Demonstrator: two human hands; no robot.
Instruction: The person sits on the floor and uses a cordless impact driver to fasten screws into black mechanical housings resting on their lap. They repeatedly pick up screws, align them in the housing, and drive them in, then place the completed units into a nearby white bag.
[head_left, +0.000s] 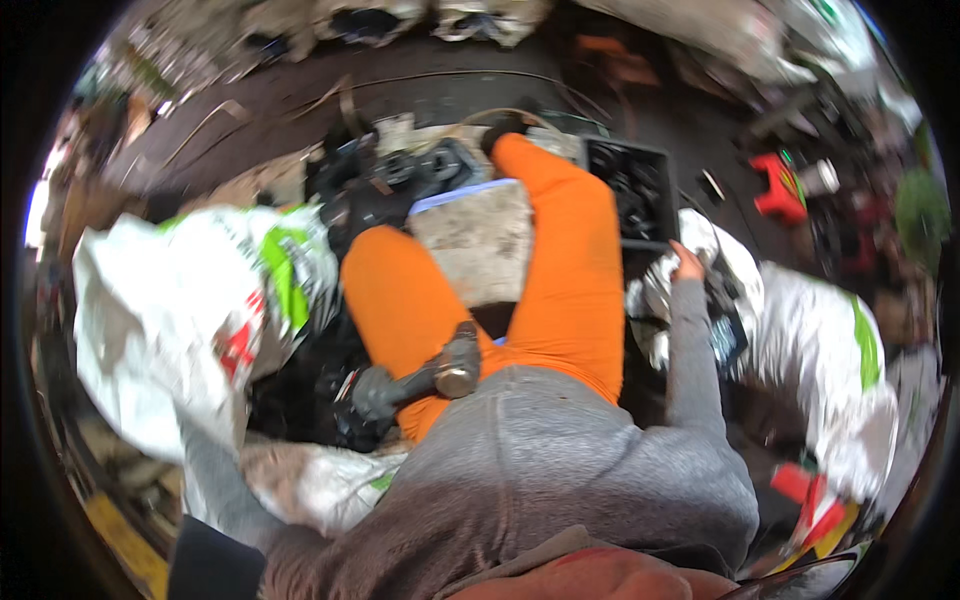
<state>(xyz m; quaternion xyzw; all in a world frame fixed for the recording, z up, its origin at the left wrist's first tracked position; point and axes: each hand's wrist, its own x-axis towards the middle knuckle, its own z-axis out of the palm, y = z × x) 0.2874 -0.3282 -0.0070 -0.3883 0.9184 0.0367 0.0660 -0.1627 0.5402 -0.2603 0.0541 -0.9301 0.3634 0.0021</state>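
My left hand [372, 392], in a grey glove, grips the handle of a hammer [455, 366], whose metal head rests over my orange-trousered left thigh. My right hand [687, 263] is stretched out to the right, at the mouth of a white sack [800, 330] holding dark scrap pieces. It touches the sack's edge beside a black crate [640, 190]; its fingers are too small and blurred to show a grip. A flat grey stone slab [480, 240] lies between my knees.
A large white sack with green and red print [180, 320] bulges at my left. Dark metal and plastic scrap [390, 180] is heaped beyond the slab. A red stool [778, 192] stands at the far right. More sacks line the back.
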